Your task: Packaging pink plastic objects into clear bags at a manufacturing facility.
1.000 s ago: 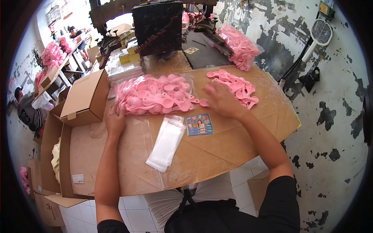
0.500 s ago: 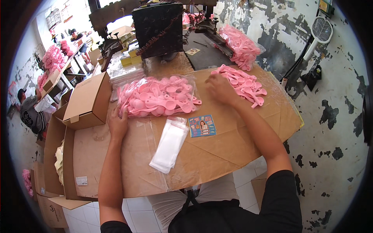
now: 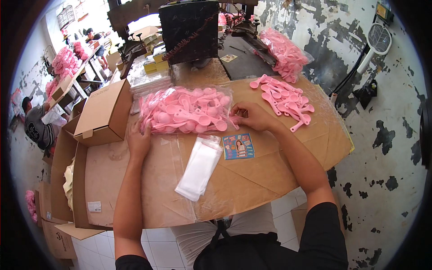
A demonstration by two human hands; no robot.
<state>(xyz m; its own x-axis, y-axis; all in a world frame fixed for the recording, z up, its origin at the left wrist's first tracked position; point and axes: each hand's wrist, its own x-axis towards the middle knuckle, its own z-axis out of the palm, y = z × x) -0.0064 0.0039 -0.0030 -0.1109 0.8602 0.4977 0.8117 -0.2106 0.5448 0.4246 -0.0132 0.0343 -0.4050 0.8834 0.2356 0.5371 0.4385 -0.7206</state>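
A clear plastic bag (image 3: 177, 105) full of pink measuring spoons lies on the cardboard-covered table. My left hand (image 3: 138, 138) grips its left end, thumb on the near side. At the right end of the bag, my right hand (image 3: 254, 116) has its fingers closed on a pink measuring spoon (image 3: 235, 120); the fingers partly hide it. Farther right lies a loose pile of pink spoons (image 3: 285, 99). In front of the bag sit a stack of clear plastic sleeves (image 3: 198, 168) and a blue printed card (image 3: 239, 146).
A brown carton (image 3: 103, 112) stands at left above an open cardboard box (image 3: 81, 189). A black machine (image 3: 189, 33) rises behind the bag. Another bag of pink spoons (image 3: 285, 54) rests at back right, near a peeling wall. People work in the far left background.
My right hand has moved left and nearer, from beside the loose pile to the bag's right end, and its fingers have closed. My left hand stays at the bag's left end.
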